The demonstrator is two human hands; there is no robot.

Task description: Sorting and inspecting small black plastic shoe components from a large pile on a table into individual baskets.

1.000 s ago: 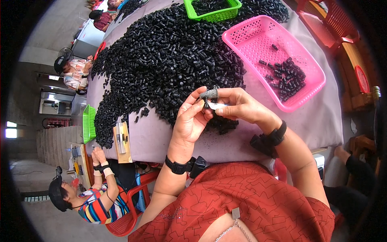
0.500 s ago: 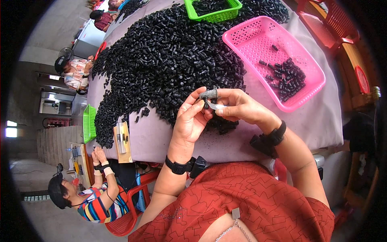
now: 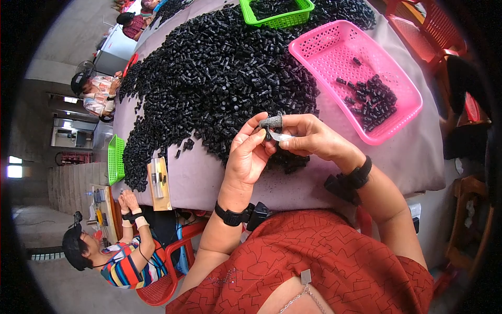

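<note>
Nearest the camera, the left hand (image 3: 246,157) and the right hand (image 3: 308,137) meet above the near edge of the desk (image 3: 209,180), each forearm wearing a black wristband. The left fingers (image 3: 256,137) are closed on a small black part (image 3: 267,135), pinching it at the tips, while the right fingers (image 3: 293,121), one wrapped in grey tape, are closed on a small silver blade (image 3: 281,137) whose tip touches that part. Just beyond the hands, a huge pile of black parts (image 3: 219,73) covers the desk. To the right lies a pink basket (image 3: 334,47) holding a small heap of parts. Farther off stands a green basket (image 3: 285,20), also with black parts inside.
</note>
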